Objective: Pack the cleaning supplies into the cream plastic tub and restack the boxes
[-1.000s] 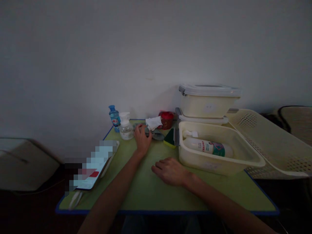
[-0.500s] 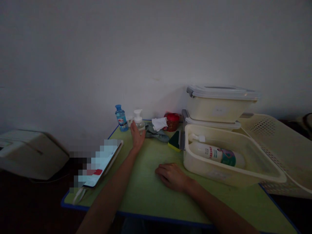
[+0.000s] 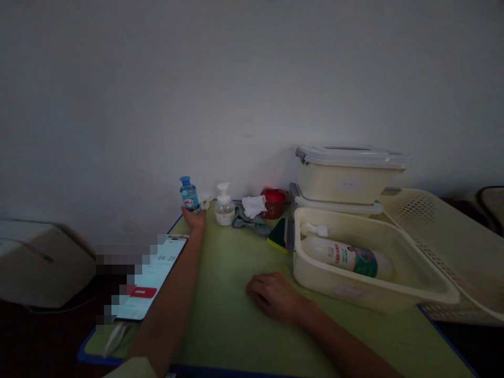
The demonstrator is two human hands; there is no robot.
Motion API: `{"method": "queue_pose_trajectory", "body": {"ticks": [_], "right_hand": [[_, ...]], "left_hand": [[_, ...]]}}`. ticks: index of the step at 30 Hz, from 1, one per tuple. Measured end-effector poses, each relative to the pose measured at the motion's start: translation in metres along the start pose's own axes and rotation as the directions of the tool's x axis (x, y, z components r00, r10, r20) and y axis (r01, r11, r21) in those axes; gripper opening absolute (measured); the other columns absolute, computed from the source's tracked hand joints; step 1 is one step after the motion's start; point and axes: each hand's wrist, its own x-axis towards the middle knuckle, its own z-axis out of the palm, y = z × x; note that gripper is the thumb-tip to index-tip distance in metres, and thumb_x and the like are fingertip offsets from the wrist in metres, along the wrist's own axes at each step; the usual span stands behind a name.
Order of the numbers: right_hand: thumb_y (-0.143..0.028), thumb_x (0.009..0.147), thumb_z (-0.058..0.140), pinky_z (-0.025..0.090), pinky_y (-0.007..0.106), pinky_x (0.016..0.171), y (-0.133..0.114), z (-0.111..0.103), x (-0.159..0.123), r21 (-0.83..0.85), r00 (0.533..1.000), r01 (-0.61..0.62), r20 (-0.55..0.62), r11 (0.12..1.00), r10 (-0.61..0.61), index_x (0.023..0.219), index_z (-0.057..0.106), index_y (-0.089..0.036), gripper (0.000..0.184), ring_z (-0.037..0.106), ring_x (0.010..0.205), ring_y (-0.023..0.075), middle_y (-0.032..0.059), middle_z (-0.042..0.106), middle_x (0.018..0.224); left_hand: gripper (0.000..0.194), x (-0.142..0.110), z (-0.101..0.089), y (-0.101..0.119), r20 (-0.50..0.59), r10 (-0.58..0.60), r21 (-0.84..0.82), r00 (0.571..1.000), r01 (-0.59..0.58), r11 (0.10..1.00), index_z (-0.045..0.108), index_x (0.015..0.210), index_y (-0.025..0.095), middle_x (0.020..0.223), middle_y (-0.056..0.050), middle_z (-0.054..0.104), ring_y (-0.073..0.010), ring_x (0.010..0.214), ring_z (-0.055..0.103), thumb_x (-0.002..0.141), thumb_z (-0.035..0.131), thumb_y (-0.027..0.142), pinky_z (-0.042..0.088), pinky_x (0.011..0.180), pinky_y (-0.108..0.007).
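A blue liquid bottle [image 3: 189, 195] with a blue cap stands at the table's far left corner. My left hand [image 3: 194, 219] is around its lower part, fingers on the left and thumb on the right, hiding the base. Just right of it is a clear pump bottle [image 3: 224, 214] with a white pump top, apart from the hand. My right hand [image 3: 275, 295] rests on the green table [image 3: 224, 304] with its fingers curled and nothing visible in them. Close by, a green and yellow sponge [image 3: 279, 236] lies against the cream tub [image 3: 354, 291].
A grey cloth [image 3: 252, 224], a white cloth [image 3: 254, 206] and a red basket [image 3: 273, 203] are along the back. The tub holds a large white bottle [image 3: 346, 255]. Lidded boxes [image 3: 350, 181] and a perforated basket [image 3: 452, 236] stand right. A phone [image 3: 153, 278] lies left.
My left hand has moved left from the pump bottle to the blue bottle and closed around it. The pump bottle sits slightly further right. My right hand has stayed on the table.
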Motion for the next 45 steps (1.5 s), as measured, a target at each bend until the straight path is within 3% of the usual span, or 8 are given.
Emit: {"method": "queue_pose_trajectory", "body": {"ticks": [5, 12, 17, 23, 30, 35, 39, 45], "right_hand": [[-0.016, 0.087, 0.041, 0.034, 0.024, 0.063, 0.002, 0.002, 0.002, 0.021, 1.000, 0.007, -0.002, 1.000, -0.007, 0.090, 0.056, -0.017, 0.015, 0.056, 0.076, 0.0132, 0.0029, 0.062, 0.085], [-0.015, 0.087, 0.042, 0.034, 0.024, 0.063, 0.000, 0.001, 0.002, 0.014, 1.000, -0.004, -0.001, 1.000, 0.004, 0.090, 0.056, -0.017, 0.015, 0.056, 0.076, 0.0134, 0.0032, 0.063, 0.086], [-0.014, 0.086, 0.042, 0.034, 0.024, 0.063, 0.000, 0.001, 0.002, -0.008, 1.000, 0.002, -0.003, 1.000, -0.002, 0.089, 0.056, -0.017, 0.014, 0.055, 0.074, 0.0133, 0.0030, 0.062, 0.084], [-0.015, 0.088, 0.040, 0.034, 0.024, 0.063, 0.000, 0.001, 0.001, 0.005, 1.000, 0.012, 0.007, 1.000, -0.012, 0.091, 0.055, -0.016, 0.016, 0.055, 0.074, 0.0131, 0.0038, 0.061, 0.086], [-0.016, 0.089, 0.040, 0.033, 0.024, 0.062, 0.000, 0.001, 0.001, -0.021, 1.000, 0.026, 0.004, 0.999, -0.026, 0.088, 0.055, -0.017, 0.015, 0.054, 0.071, 0.0127, 0.0028, 0.060, 0.081], [-0.016, 0.089, 0.039, 0.034, 0.024, 0.062, 0.000, 0.001, 0.001, -0.029, 1.000, 0.026, -0.003, 0.999, -0.026, 0.089, 0.055, -0.017, 0.016, 0.055, 0.073, 0.0129, 0.0029, 0.060, 0.083], [-0.018, 0.090, 0.037, 0.034, 0.024, 0.063, -0.001, 0.000, 0.001, -0.029, 1.000, 0.029, 0.003, 0.999, -0.029, 0.088, 0.055, -0.017, 0.018, 0.055, 0.073, 0.0135, 0.0032, 0.060, 0.083], [-0.016, 0.089, 0.039, 0.034, 0.024, 0.063, -0.001, -0.001, 0.001, -0.010, 1.000, 0.023, 0.008, 1.000, -0.023, 0.088, 0.055, -0.017, 0.016, 0.054, 0.072, 0.0128, 0.0033, 0.059, 0.082]], "left_hand": [[0.046, -0.004, 0.001, 0.005, -0.045, -0.195, 0.024, 0.980, 0.197, 0.980, 0.046, 0.105, 0.008, 0.109, -0.022, 0.056, -0.0326, 0.107, 0.054, 0.064, 0.065, 0.018, 0.044, 0.088, -0.047], [0.052, -0.028, -0.014, 0.014, -0.025, -0.256, 0.088, 0.966, 0.258, 0.962, 0.050, 0.091, 0.014, 0.105, -0.019, 0.057, -0.0390, 0.103, 0.054, 0.050, 0.077, 0.033, 0.042, 0.082, -0.057], [0.059, -0.038, -0.020, 0.020, -0.037, -0.229, 0.044, 0.973, 0.230, 0.972, 0.049, 0.097, 0.013, 0.106, -0.018, 0.056, -0.0376, 0.106, 0.052, 0.048, 0.078, 0.028, 0.041, 0.086, -0.054], [0.072, -0.043, -0.022, 0.031, -0.082, -0.126, -0.064, 0.989, 0.121, 0.991, 0.035, 0.120, 0.012, 0.116, -0.016, 0.049, -0.0258, 0.115, 0.046, 0.058, 0.071, 0.016, 0.039, 0.097, -0.037], [0.059, -0.047, -0.023, 0.032, -0.121, -0.147, -0.203, 0.982, 0.121, 0.972, 0.040, 0.115, 0.016, 0.108, -0.011, 0.049, -0.0249, 0.104, 0.052, 0.062, 0.068, 0.014, 0.043, 0.091, -0.041], [0.071, -0.046, -0.028, 0.036, -0.199, -0.057, -0.217, 0.978, 0.013, 0.976, 0.029, 0.126, 0.014, 0.124, -0.017, 0.040, -0.0275, 0.121, 0.039, 0.065, 0.067, 0.016, 0.035, 0.100, -0.041], [0.059, -0.053, -0.028, 0.044, -0.247, 0.095, -0.196, 0.964, -0.145, 0.970, 0.026, 0.126, 0.015, 0.131, -0.018, 0.034, -0.0265, 0.128, 0.031, 0.075, 0.056, 0.017, 0.026, 0.106, -0.043], [0.071, -0.060, -0.011, 0.051, 0.075, 0.348, -0.267, 0.935, -0.317, 0.910, 0.019, 0.134, 0.016, 0.140, -0.016, 0.030, -0.0255, 0.133, 0.026, 0.075, 0.059, 0.025, 0.026, 0.109, -0.040]]}}
